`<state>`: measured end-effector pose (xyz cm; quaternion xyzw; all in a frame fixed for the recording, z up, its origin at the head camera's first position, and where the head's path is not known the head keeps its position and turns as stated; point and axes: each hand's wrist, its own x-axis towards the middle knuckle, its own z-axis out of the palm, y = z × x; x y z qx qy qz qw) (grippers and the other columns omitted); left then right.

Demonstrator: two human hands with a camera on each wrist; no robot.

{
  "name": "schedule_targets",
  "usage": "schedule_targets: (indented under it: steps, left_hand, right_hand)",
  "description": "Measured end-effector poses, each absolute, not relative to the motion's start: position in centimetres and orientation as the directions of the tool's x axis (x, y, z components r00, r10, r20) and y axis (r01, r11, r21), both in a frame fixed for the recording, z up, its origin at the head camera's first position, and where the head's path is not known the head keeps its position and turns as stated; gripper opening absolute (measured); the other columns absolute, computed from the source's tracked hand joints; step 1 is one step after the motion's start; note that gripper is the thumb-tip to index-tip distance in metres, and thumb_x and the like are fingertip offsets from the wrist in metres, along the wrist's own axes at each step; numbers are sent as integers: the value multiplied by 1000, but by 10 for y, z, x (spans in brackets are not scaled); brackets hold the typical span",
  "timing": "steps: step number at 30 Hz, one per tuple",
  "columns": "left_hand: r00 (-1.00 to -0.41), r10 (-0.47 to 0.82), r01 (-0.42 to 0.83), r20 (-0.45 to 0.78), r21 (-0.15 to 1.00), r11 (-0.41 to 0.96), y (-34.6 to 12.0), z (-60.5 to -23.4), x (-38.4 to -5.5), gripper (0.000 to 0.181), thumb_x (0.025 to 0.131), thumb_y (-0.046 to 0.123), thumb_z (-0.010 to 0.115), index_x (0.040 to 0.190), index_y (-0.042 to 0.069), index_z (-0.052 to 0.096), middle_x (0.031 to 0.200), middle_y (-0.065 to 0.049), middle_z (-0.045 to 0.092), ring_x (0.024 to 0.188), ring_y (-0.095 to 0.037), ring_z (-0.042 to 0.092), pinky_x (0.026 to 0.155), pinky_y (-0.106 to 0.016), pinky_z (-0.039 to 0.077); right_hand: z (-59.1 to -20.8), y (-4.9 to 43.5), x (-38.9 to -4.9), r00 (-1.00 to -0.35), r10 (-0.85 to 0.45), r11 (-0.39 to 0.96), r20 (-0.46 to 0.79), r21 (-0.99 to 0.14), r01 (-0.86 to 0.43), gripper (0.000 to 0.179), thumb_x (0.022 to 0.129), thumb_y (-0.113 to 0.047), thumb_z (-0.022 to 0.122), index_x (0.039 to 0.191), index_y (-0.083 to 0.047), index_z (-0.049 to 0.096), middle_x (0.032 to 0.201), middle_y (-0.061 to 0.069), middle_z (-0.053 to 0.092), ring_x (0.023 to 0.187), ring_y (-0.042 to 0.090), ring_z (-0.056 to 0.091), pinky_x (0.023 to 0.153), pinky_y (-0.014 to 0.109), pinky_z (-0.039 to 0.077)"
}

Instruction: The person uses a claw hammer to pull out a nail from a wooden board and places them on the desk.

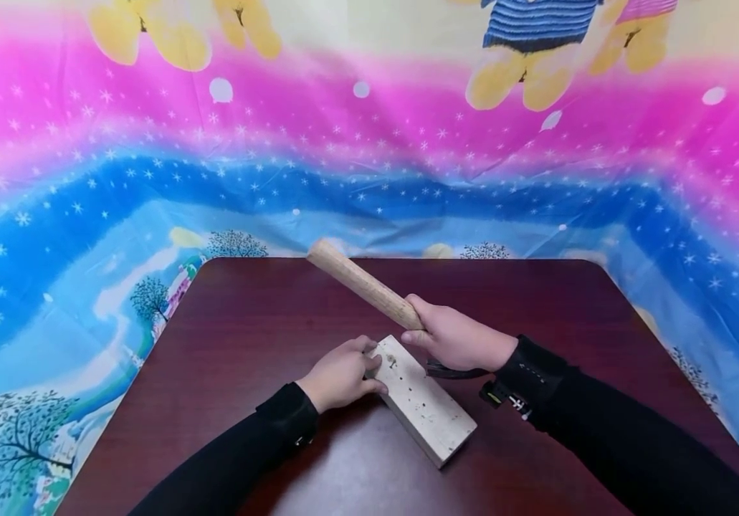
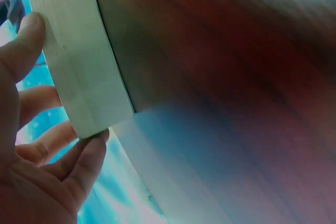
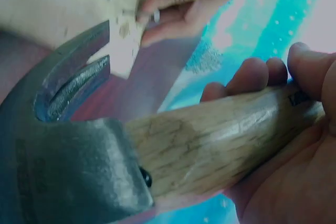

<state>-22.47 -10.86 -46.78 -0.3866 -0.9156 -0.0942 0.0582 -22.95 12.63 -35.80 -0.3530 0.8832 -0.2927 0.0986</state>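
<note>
A pale wooden block (image 1: pixel 423 405) lies slantwise on the table, dotted with small dark holes. My left hand (image 1: pixel 343 373) grips it by the far left edge, thumb and fingers against its side and end, as the left wrist view also shows on the block (image 2: pixel 79 56). Near that end a nail (image 3: pixel 142 13) stands up from the wood, close to the left fingers. In my right hand (image 1: pixel 459 335) is a claw hammer, held around its wooden handle (image 1: pixel 365 283), which points up to the far left. The steel hammer head (image 3: pixel 79 171) with its split claw is beside the block.
The dark red-brown table (image 1: pixel 246 308) has rounded far corners. Behind and around it hangs a colourful printed cloth (image 1: pixel 356 150) with snowflakes and trees. Black bands with small devices (image 1: pixel 511 398) sit on both wrists.
</note>
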Motion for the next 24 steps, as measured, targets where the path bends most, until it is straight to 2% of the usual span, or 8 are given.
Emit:
schedule_targets:
  steps: [4, 7, 14, 17, 21, 24]
  left_hand:
    - [-666, 704, 739, 245, 89, 668, -100, -470, -227, 35, 86, 50, 74, 87, 16, 70, 90, 0, 58, 93, -15, 53, 88, -25, 43]
    - [-650, 701, 748, 295, 83, 658, -95, -472, -226, 33, 84, 49, 76, 78, 17, 67, 83, 1, 58, 88, -15, 52, 87, -28, 44]
    - [-671, 665, 728, 328, 122, 675, -91, -473, -222, 36, 83, 49, 77, 71, 19, 61, 106, -12, 62, 96, -24, 60, 92, -33, 46]
    - [-669, 661, 727, 339, 116, 677, -91, -473, -222, 33, 83, 48, 78, 76, 19, 65, 107, -13, 62, 95, -25, 60, 91, -33, 46]
    - [-668, 663, 725, 338, 94, 683, -92, -473, -221, 34, 83, 49, 77, 90, 16, 74, 110, -13, 61, 100, -25, 60, 91, -35, 45]
    - [-681, 657, 715, 324, 98, 692, -92, -473, -220, 35, 83, 50, 77, 87, 16, 75, 113, -12, 61, 102, -23, 60, 91, -36, 46]
  right_hand:
    - [-367, 115, -229, -740, -672, 582, 46, -584, -565, 26, 103, -19, 58, 122, -12, 43, 80, 0, 51, 65, 13, 50, 63, 33, 44]
    - [-374, 107, -230, -748, -661, 594, 50, -575, -563, 27, 103, -19, 58, 123, -10, 42, 81, 0, 50, 65, 13, 49, 63, 32, 42]
    - [-381, 92, -235, -810, -581, 626, 73, -596, -503, 25, 104, -20, 56, 122, -10, 42, 81, 4, 52, 63, 16, 49, 61, 32, 42]
    - [-382, 85, -237, -836, -543, 617, 76, -640, -458, 24, 104, -20, 55, 122, -10, 41, 80, 7, 49, 59, 17, 44, 57, 32, 39]
    - [-383, 78, -236, -861, -503, 597, 75, -690, -409, 25, 105, -22, 54, 122, -10, 40, 79, 8, 47, 57, 16, 41, 55, 31, 37]
    - [-384, 75, -234, -875, -473, 585, 103, -707, -399, 27, 104, -22, 55, 125, -11, 41, 79, 8, 48, 57, 17, 43, 57, 32, 38]
